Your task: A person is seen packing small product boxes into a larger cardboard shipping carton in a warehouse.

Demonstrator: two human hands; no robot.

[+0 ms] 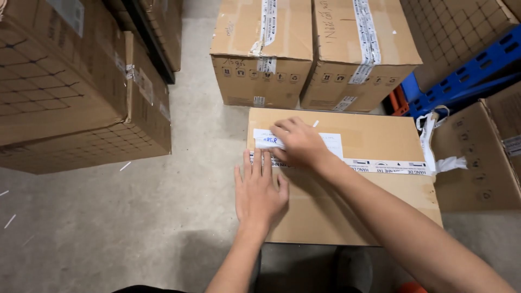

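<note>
Label (325,142) under right hand (298,144); left hand (259,190) flat on box (380,190).

Both bare forearms are reaching forward from below. The left hand (259,190) is lying flat, palm down, fingers straight and close together. The right hand (297,142) is crossing just ahead of it, fingers curled and pressing down.
</note>
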